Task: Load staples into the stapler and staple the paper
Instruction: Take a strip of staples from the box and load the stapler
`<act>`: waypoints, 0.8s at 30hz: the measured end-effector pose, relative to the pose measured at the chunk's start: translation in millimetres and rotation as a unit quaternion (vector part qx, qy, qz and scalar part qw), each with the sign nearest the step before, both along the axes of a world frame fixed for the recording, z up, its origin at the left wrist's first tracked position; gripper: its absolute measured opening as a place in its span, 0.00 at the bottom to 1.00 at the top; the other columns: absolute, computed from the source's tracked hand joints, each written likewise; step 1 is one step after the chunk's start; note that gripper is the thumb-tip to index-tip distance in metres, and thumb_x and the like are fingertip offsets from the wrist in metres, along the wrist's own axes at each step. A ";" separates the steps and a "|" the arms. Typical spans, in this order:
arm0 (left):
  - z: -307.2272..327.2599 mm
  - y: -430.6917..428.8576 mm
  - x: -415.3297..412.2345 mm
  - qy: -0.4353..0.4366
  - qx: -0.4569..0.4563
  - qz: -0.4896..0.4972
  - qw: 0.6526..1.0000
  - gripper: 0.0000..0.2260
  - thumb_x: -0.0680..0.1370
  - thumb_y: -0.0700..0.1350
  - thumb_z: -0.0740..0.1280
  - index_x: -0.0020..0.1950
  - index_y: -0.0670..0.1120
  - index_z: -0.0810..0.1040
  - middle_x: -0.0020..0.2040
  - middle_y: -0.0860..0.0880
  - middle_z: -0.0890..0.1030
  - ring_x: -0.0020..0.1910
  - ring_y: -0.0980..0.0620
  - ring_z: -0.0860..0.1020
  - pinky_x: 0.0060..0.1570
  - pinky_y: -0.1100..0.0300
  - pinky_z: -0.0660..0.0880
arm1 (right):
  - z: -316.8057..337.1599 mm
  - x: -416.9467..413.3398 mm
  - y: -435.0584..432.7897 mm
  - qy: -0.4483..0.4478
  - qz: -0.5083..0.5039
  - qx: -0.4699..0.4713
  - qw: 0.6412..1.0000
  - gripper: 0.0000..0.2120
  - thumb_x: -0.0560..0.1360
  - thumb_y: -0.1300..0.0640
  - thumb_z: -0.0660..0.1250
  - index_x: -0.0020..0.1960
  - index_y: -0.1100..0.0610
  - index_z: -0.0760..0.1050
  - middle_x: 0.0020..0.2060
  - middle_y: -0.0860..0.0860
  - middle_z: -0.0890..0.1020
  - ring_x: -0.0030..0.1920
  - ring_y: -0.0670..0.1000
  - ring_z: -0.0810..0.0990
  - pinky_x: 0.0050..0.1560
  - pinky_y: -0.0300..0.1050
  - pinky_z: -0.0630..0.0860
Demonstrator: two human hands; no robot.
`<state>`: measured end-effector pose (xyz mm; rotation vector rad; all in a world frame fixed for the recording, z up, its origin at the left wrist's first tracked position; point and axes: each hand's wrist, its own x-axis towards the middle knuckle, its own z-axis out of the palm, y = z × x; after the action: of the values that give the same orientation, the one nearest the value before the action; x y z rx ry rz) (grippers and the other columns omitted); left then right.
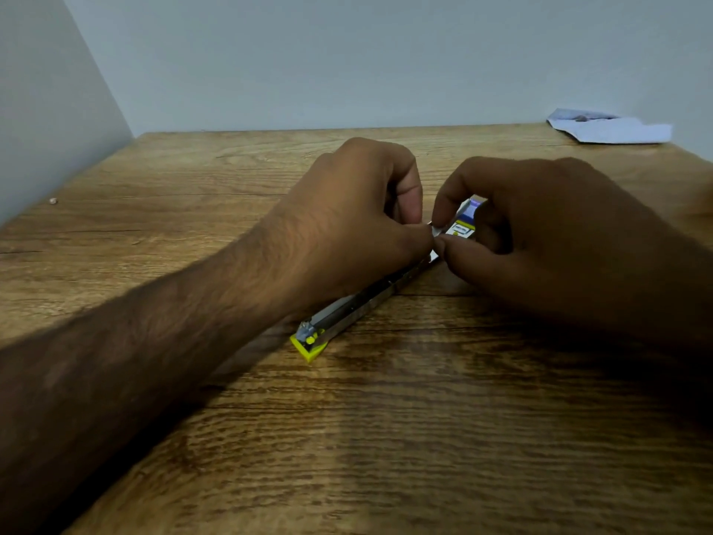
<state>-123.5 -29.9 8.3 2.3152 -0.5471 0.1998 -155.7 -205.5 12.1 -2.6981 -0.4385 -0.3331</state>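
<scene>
A stapler lies opened flat on the wooden table, its metal channel running diagonally and its yellow end toward me. My right hand is shut on a small staple box with blue and yellow print, just past the channel's far end. My left hand reaches across the stapler and pinches at the box's open end with thumb and fingertips. Any staples between the fingers are hidden. The paper lies crumpled at the table's far right corner.
Pale walls close the table at the back and on the left. A tiny pale speck sits near the left edge. My left forearm crosses the table's near left part.
</scene>
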 end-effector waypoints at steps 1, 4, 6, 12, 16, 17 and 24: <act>-0.1 -0.1 0.2 -0.003 0.001 -0.002 1.000 0.09 0.70 0.44 0.77 0.36 0.48 0.78 0.37 0.49 0.86 0.35 0.51 0.83 0.38 0.45 0.82 | 0.4 1.1 0.3 0.006 -0.001 0.007 1.000 0.16 0.65 0.35 0.57 0.46 0.41 0.74 0.31 0.32 0.80 0.31 0.39 0.75 0.37 0.45 0.72; -0.7 -0.5 0.0 -0.011 0.006 -0.009 1.000 0.09 0.70 0.43 0.77 0.36 0.48 0.77 0.37 0.48 0.86 0.35 0.50 0.84 0.37 0.44 0.82 | 0.6 3.9 0.5 0.026 0.001 0.046 0.999 0.12 0.65 0.38 0.63 0.44 0.43 0.76 0.29 0.31 0.80 0.30 0.36 0.77 0.35 0.42 0.69; -1.2 -0.5 -0.1 -0.016 0.006 -0.014 1.000 0.09 0.70 0.43 0.77 0.36 0.48 0.77 0.37 0.49 0.85 0.36 0.50 0.84 0.38 0.44 0.82 | -0.2 6.0 -0.8 0.040 0.003 0.086 0.995 0.12 0.64 0.40 0.65 0.43 0.45 0.78 0.29 0.30 0.81 0.29 0.34 0.78 0.33 0.39 0.67; -2.0 -0.9 0.2 -0.027 0.005 -0.019 0.999 0.08 0.69 0.43 0.76 0.36 0.47 0.77 0.34 0.49 0.84 0.34 0.51 0.83 0.35 0.45 0.82 | -4.9 9.6 -3.6 0.084 0.007 0.220 0.972 0.03 0.73 0.55 0.72 0.41 0.51 0.82 0.19 0.49 0.79 0.14 0.42 0.71 0.17 0.32 0.65; -2.5 -0.8 -0.1 -0.032 0.005 -0.020 0.999 0.08 0.70 0.42 0.76 0.35 0.47 0.78 0.34 0.49 0.84 0.33 0.52 0.82 0.35 0.46 0.82 | -6.4 11.3 -4.7 0.084 0.008 0.235 0.968 0.05 0.74 0.58 0.72 0.40 0.51 0.83 0.18 0.50 0.79 0.13 0.42 0.69 0.15 0.32 0.64; -2.5 -0.8 -0.1 -0.032 0.004 -0.020 0.999 0.08 0.70 0.42 0.76 0.35 0.47 0.78 0.34 0.49 0.84 0.33 0.52 0.82 0.35 0.46 0.82 | -6.6 12.0 -4.9 0.087 0.006 0.243 0.966 0.05 0.75 0.58 0.71 0.40 0.52 0.83 0.18 0.51 0.79 0.13 0.43 0.69 0.15 0.33 0.64; -3.6 -0.9 0.1 -0.022 -0.010 -0.019 1.000 0.07 0.71 0.43 0.76 0.38 0.47 0.78 0.35 0.49 0.85 0.34 0.51 0.83 0.38 0.47 0.82 | -11.6 17.9 -6.1 0.099 -0.005 0.277 0.956 0.07 0.77 0.55 0.69 0.41 0.54 0.83 0.17 0.50 0.74 0.13 0.47 0.68 0.17 0.36 0.64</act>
<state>-123.3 -30.8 4.7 2.2844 -0.6086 0.2364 -137.8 -211.6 0.5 -2.1554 -0.2263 -0.1542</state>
